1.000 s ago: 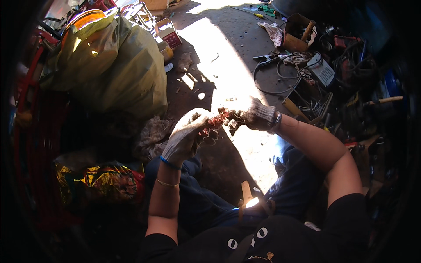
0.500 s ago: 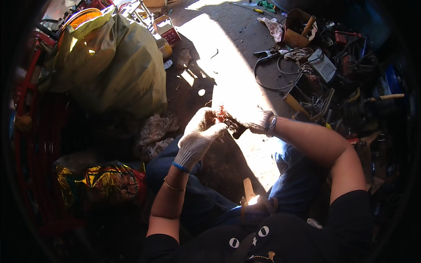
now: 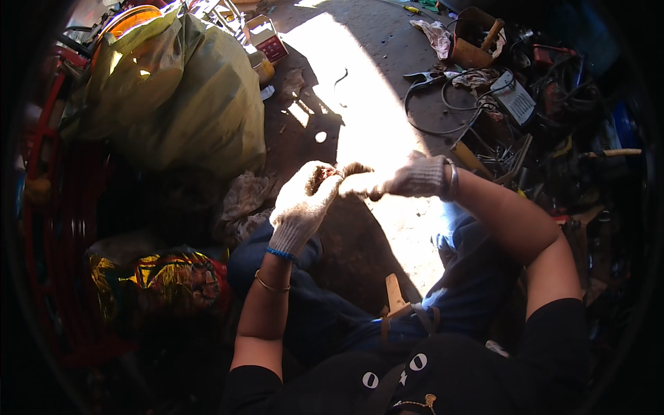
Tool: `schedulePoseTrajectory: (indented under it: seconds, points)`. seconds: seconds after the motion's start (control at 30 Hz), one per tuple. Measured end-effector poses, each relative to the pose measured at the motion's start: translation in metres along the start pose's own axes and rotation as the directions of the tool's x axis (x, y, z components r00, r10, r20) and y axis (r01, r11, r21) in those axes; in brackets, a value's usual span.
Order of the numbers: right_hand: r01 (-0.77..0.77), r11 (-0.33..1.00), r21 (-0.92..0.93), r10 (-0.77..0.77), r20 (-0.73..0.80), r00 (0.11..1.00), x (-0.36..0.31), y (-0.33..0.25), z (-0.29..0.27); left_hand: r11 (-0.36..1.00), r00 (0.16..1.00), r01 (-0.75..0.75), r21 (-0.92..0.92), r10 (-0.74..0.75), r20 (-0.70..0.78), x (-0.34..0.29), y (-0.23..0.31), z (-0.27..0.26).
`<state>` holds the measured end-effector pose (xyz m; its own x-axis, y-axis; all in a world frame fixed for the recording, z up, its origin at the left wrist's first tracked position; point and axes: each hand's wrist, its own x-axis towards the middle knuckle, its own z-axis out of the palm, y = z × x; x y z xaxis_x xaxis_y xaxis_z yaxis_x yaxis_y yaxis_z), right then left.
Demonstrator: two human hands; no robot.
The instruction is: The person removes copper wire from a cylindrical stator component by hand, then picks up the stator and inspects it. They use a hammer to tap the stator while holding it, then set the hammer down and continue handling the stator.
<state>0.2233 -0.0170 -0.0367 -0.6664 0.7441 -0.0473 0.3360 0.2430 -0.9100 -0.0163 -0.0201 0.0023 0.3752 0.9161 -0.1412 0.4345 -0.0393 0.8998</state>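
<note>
Sack (image 3: 214, 104) and rag (image 3: 243, 197) near hands (image 3: 304, 200)

Hard glare whitens the floor (image 3: 373, 111) beyond the right hand (image 3: 404, 181), itself blurred; deep shadow left of the left hand (image 3: 301, 200); rim black.

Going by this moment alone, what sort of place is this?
Probably a repair workshop or scrap-sorting area: a clamp and looped cable lie on the floor, a large yellowish sack to their left.
</note>
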Motion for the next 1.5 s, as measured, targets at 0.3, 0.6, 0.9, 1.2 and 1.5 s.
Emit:
schedulePoseTrajectory:
  seconds: [0.3,0.6,0.9,1.2,1.5]
  points:
    - [0.564,0.164,0.810,0.724,-0.487,0.489,-0.004,-0.001,-0.086,0.628,0.983,0.032,-0.777,-0.158,-0.088,0.009,-0.014,-0.022]
    - [-0.129,0.982,-0.136,0.121,-0.063,0.991,-0.005,-0.051,-0.050,0.580,0.955,0.017,-0.815,-0.252,-0.160,0.011,-0.016,-0.019]
    - [-0.282,0.761,0.584,0.265,0.117,0.957,-0.010,-0.090,-0.018,0.641,0.945,-0.169,-0.748,-0.110,-0.309,0.019,-0.015,-0.032]
    - [0.096,0.903,0.419,-0.048,-0.124,0.991,0.016,-0.025,0.028,-0.074,0.976,0.009,-0.997,-0.216,0.025,0.028,0.003,-0.027]
    - [0.035,0.977,0.212,0.018,-0.244,0.970,0.008,-0.032,-0.014,0.861,0.892,-0.401,-0.311,0.291,-0.345,0.019,0.001,-0.013]
